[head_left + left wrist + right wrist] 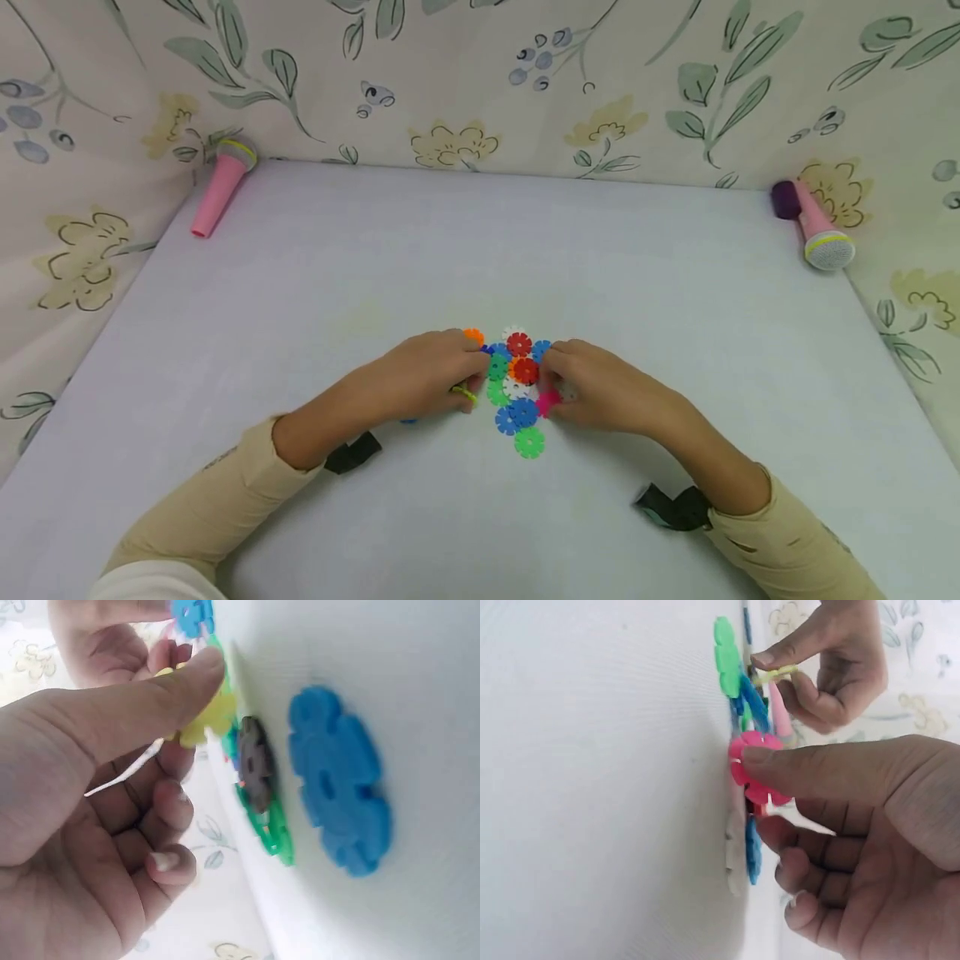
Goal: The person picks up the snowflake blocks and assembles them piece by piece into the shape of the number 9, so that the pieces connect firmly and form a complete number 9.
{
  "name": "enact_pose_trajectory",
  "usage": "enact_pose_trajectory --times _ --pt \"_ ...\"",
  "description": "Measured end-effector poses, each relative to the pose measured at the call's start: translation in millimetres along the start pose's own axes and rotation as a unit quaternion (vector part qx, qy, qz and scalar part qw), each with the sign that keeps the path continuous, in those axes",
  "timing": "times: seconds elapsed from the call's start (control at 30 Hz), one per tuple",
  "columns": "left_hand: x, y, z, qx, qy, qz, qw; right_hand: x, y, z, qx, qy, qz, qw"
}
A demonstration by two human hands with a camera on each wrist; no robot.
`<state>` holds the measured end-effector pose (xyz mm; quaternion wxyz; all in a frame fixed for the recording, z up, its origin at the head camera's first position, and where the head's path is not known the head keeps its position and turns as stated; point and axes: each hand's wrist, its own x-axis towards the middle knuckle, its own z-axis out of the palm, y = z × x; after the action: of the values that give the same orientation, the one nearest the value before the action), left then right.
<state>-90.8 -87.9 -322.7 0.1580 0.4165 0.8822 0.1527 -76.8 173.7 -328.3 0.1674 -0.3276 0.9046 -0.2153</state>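
Observation:
My left hand [427, 375] pinches a yellow notched plastic disc [217, 716] between thumb and fingers. A pink notched disc [759, 792] is pinched in my right hand [600, 387], held upright close to the table. Between the hands lies a cluster of similar discs, among them a red disc [518, 343], a blue disc [523, 412] and, nearest me, a light green disc [529, 442]. Beside my left hand, a larger-looking blue disc [337, 780] and a dark brown disc [256, 761] rest on the table. A whitish disc [735, 859] lies below my right fingers.
The table [360, 250] has a white cover. One pink toy microphone [217, 193] lies at the back left corner, another pink microphone [816, 218] at the back right. Flower-patterned cloth [480, 83] rises behind. Black straps [354, 454] show by both wrists.

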Motion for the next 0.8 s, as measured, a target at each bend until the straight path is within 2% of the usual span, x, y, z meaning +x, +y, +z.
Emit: enact_pose_trajectory --times 0.07,0.17,0.23,0.3,0.4,0.5,0.6,0.8 --pt "-0.6 0.7 -2.2 -0.025 0.016 -0.001 0.9996 -2 0 -4 0.025 -0.003 -0.002 1.000" --pt "-2.3 0.6 -6.8 -0.083 0.067 0.000 0.9943 -4 1 -10 0.059 0.013 -0.004 0.998" --pt "-3.2 0.2 -9.3 -0.128 0.112 0.003 0.9853 -6 0 -14 0.089 0.038 -0.007 0.995" --pt "-4.2 -0.4 -10.9 -0.175 0.156 0.014 0.9721 -6 -1 -18 0.126 0.070 -0.019 0.989" --pt "-5.4 0.2 -12.5 -0.220 0.202 0.034 0.9537 -5 -5 -22 0.207 0.106 -0.047 0.972" --pt "-6.5 3.3 -14.0 -0.233 0.229 0.053 0.9436 -3 -10 -25 0.273 0.118 -0.065 0.953" --pt "-6.9 6.8 -15.0 -0.230 0.244 0.068 0.9397 -2 -14 -27 0.327 0.110 -0.064 0.937" --pt "-6.5 10.1 -14.5 -0.211 0.267 0.091 0.9359 1 -18 -27 0.374 0.097 -0.051 0.921"
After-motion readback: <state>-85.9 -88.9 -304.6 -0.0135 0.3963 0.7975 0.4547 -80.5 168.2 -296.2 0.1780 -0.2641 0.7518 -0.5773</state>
